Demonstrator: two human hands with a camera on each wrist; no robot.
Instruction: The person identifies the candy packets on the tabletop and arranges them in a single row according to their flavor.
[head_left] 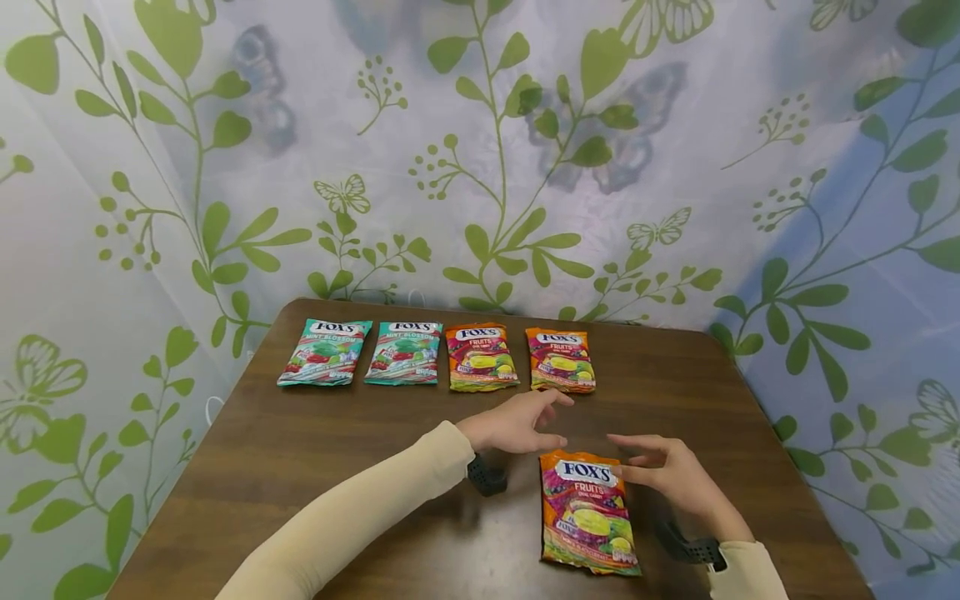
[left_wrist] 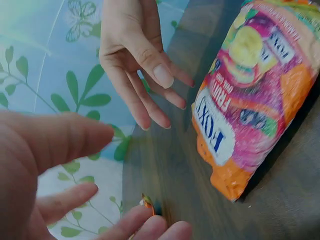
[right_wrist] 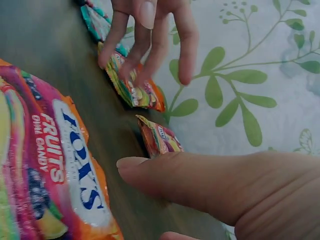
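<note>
An orange and purple Fox's Fruits candy bag (head_left: 588, 517) lies face up near the front of the table. My left hand (head_left: 517, 422) hovers just beyond its top left corner, fingers spread and holding nothing. To the bag's upper right is my right hand (head_left: 667, 471), its fingers loosely bent and its thumb overlapping the bag's edge in the head view. In the left wrist view the right hand (left_wrist: 137, 60) hangs beside the bag (left_wrist: 255, 90) with a gap between them. The right wrist view shows the left hand's fingers (right_wrist: 145, 45) held apart over the table.
Along the far edge, two teal Mint Blossom candy bags (head_left: 326, 353) lie at the left and two more orange Fruits bags (head_left: 482, 358) to their right. The brown wooden table (head_left: 360, 467) meets a leaf-patterned curtain (head_left: 480, 167) behind it. Dark bands circle both wrists.
</note>
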